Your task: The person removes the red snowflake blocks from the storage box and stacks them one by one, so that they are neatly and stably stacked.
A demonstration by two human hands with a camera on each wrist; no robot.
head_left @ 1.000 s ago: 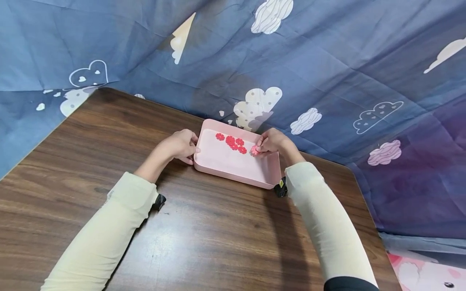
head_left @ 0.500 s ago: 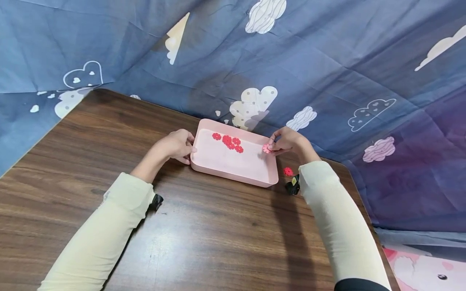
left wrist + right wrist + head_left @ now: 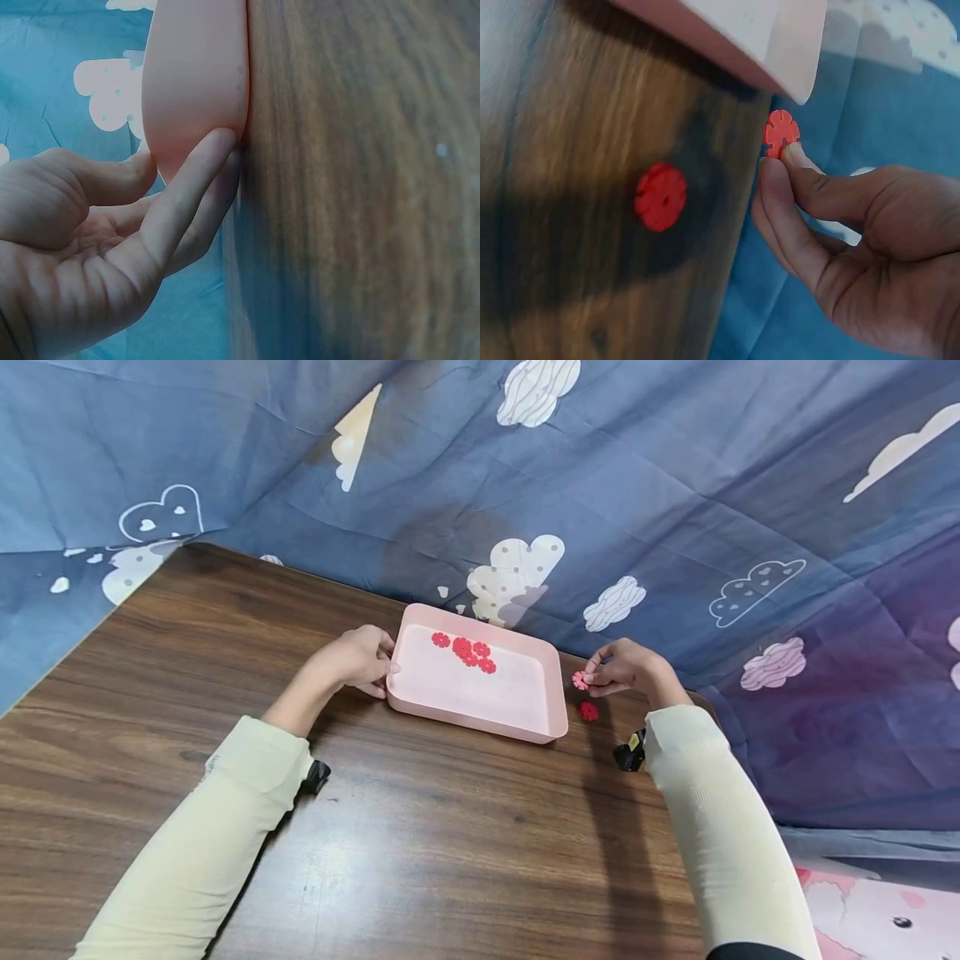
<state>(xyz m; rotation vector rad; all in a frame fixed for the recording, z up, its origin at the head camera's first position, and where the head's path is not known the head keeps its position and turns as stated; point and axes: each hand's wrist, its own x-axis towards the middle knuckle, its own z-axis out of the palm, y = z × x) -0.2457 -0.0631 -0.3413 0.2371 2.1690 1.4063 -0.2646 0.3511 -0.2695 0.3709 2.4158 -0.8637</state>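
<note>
A shallow pink tray (image 3: 472,693) stands on the table with several red interlocking discs (image 3: 462,647) clustered toward its back left. My left hand (image 3: 356,662) grips the tray's left end. In the left wrist view the thumb is at the rim and the fingers (image 3: 187,187) press the outer wall. Beyond the tray's right end, my right hand (image 3: 626,670) pinches one notched red interlocking disc (image 3: 781,131) between thumb and fingertips, raised over the table. Below that hand, another red disc (image 3: 661,196) lies on the wood, just right of the tray.
The brown wooden table (image 3: 420,827) runs back to a blue cloud-print cloth (image 3: 420,468) hanging close behind the tray. A pink printed item (image 3: 885,918) shows at the lower right, past the table's edge.
My right hand has moved right, out of the tray and past its end, carrying the pinched disc. The disc on the table has come into view. My left hand still grips the tray.
</note>
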